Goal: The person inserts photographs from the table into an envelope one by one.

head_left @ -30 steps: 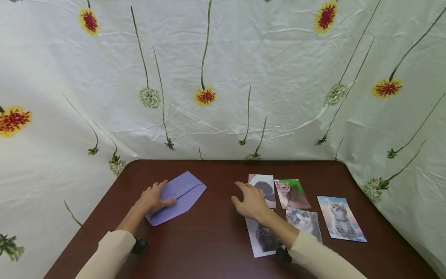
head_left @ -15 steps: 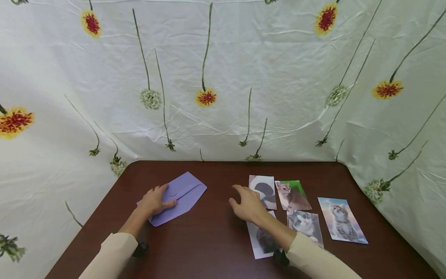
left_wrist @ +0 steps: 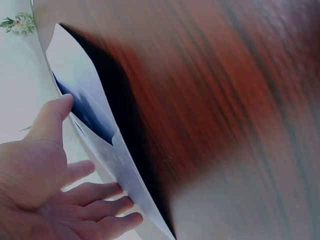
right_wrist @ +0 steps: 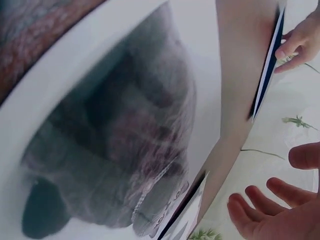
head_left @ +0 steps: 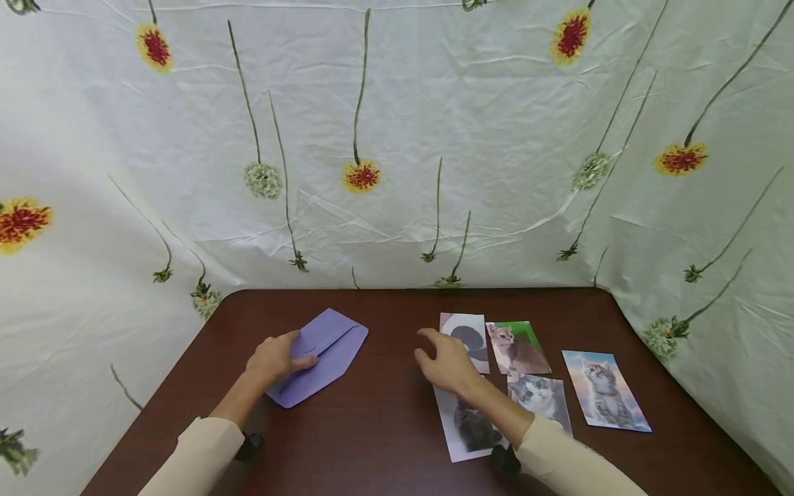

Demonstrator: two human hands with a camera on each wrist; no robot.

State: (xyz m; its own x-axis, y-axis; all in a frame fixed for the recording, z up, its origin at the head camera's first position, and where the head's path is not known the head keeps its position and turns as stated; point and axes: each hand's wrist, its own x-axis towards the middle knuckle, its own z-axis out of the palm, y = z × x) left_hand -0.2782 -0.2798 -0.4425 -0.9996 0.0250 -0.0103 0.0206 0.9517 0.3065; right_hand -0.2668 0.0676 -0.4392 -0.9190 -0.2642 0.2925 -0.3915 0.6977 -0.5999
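We are viewing one container, the purple envelope point(head_left: 335, 351), lying on the left half of the table point(head_left: 366, 448). Its flap is folded out and its mouth is gaping a little, showing a dark blue inside — what it may be containing, we cannot tell.

The envelope is lying under and to the right of the fingers of the left hand point(head_left: 273, 362). The thumb point(head_left: 304, 362) is resting across the paper by the mouth, well spread from the other fingers, which are bending lightly against the envelope.

The right hand point(head_left: 449, 362) is hanging above the table at the left edge of the cards, thumb wide of the forefinger, the fingers loosely bent and gripping nothing. Its forearm is partly covering the dark card point(head_left: 468, 427).

Close by, the pale card point(head_left: 466, 337), green card point(head_left: 520, 348) and grey cat card point(head_left: 540, 399) are lying with the dark one in two rows — the kitten card point(head_left: 606, 390) is lying apart, farther right.
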